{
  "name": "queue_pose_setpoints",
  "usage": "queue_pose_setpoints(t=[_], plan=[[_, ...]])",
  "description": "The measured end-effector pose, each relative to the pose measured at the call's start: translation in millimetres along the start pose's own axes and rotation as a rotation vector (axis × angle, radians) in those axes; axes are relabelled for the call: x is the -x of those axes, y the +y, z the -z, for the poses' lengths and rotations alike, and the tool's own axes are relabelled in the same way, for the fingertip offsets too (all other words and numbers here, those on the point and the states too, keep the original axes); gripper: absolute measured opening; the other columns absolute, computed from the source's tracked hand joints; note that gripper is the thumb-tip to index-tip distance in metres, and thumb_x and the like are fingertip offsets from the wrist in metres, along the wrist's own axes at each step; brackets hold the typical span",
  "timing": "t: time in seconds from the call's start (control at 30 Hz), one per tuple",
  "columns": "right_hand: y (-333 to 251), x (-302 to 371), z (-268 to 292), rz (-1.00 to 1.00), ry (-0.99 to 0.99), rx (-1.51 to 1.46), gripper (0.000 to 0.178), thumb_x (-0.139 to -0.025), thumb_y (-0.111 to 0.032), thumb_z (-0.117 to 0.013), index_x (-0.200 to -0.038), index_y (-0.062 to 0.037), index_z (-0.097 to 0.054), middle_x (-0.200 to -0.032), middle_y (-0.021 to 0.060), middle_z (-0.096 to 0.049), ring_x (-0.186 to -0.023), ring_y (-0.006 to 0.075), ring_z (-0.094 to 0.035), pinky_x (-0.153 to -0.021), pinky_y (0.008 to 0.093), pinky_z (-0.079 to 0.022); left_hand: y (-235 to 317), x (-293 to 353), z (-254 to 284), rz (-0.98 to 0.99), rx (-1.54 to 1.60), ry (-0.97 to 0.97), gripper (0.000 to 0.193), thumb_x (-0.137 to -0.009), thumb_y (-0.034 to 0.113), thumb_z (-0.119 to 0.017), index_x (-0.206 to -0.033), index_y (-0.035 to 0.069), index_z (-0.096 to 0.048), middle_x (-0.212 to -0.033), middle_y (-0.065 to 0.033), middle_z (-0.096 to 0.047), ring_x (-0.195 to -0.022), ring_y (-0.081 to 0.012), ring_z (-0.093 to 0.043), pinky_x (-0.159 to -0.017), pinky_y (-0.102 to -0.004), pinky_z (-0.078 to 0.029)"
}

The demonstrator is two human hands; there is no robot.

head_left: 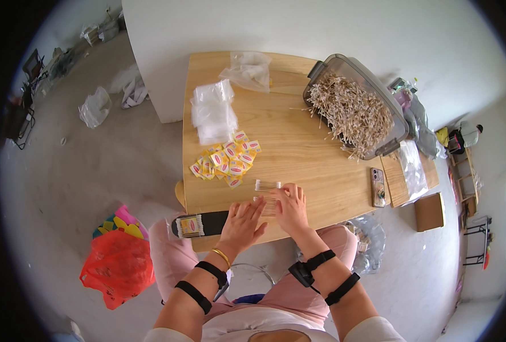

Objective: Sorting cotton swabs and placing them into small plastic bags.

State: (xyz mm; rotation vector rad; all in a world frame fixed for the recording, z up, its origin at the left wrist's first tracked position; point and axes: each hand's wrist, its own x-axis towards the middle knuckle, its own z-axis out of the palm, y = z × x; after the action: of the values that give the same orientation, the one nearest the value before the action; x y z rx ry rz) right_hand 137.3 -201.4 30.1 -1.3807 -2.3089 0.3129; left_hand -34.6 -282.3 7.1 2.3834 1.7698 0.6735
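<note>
On the near edge of the wooden table, a small row of cotton swabs [269, 207] lies between my two hands. My left hand [244, 224] is open at the row's left end, fingers stretched out with their tips by the swabs. Over the right end leans my right hand [293, 211], open, its fingers bent but apart and touching the swabs. A second short row of cotton swabs [267, 185] lies just beyond. Left of my left hand, a pack of cotton swabs with a yellow card [189, 226] rests on a black strip [213, 223].
Yellow-and-white cards [230, 161] lie heaped at the table's left, below stacked clear bags [214, 114]. A grey bin [400, 122] heaped with loose swabs stands tilted at the far right. A phone [378, 187] lies at the right edge. A red bag [118, 265] sits on the floor.
</note>
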Motion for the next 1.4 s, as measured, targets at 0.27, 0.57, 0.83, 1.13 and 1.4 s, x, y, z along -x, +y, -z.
queue_pose_setpoints(t=[0.27,0.57,0.83,1.13,1.4], plan=[[-1.2,38.9,17.3,-0.046,-0.051,-0.18,0.053,-0.087,-0.017,-0.067,-0.136,-0.0032,-0.052,-0.139,0.0173,-0.051,-0.129,0.038,-0.046,-0.111,0.0491,-0.036,3.5,-0.2,6.8,0.096,-0.019,0.046,0.072,-0.094,0.043,-0.058,-0.152,0.004,-0.04,-0.155,-0.0112,-0.043,-0.136,-0.029,-0.04,-0.117,-0.0515,-0.027],[-4.7,51.0,-7.3,0.026,-0.133,0.043,0.086,-0.095,-0.046,-0.057,-0.156,0.006,-0.025,-0.162,0.024,-0.029,-0.153,0.0377,-0.023,-0.126,0.05,-0.016,11.1,-2.5,-4.4,0.173,-0.171,-0.151,0.092,-0.101,0.068,-0.027,-0.159,-0.004,-0.02,-0.168,-0.0186,-0.018,-0.157,-0.0314,-0.009,-0.126,-0.0557,-0.006],[-9.2,52.1,-19.0,0.039,-0.166,0.131,0.085,-0.096,-0.048,-0.053,-0.156,0.0057,-0.024,-0.164,0.0276,-0.021,-0.155,0.0393,-0.015,-0.126,0.0516,-0.013,12.9,0.0,-8.2,0.181,-0.099,-0.149,0.091,-0.102,0.064,-0.031,-0.159,-0.006,-0.018,-0.167,-0.0225,-0.017,-0.157,-0.0327,-0.01,-0.125,-0.0563,-0.003],[-8.0,52.6,-18.7,0.039,-0.137,0.13,0.087,-0.096,-0.053,-0.053,-0.156,0.0042,-0.025,-0.165,0.0261,-0.02,-0.156,0.0383,-0.014,-0.126,0.0506,-0.014,18.5,0.3,-2.2,0.076,0.051,-0.125,0.079,-0.103,0.054,-0.042,-0.157,-0.002,-0.028,-0.166,-0.0184,-0.024,-0.154,-0.0311,-0.022,-0.126,-0.0532,-0.01],[-6.3,54.2,-19.7,0.033,-0.137,0.117,0.09,-0.095,-0.054,-0.055,-0.156,0.0044,-0.026,-0.164,0.0262,-0.021,-0.156,0.0382,-0.014,-0.127,0.0505,-0.013,15.7,9.3,6.6,0.07,0.094,-0.04,0.066,-0.103,0.045,-0.047,-0.153,0.003,-0.038,-0.156,-0.0192,-0.036,-0.146,-0.0378,-0.034,-0.123,-0.0533,-0.022]])
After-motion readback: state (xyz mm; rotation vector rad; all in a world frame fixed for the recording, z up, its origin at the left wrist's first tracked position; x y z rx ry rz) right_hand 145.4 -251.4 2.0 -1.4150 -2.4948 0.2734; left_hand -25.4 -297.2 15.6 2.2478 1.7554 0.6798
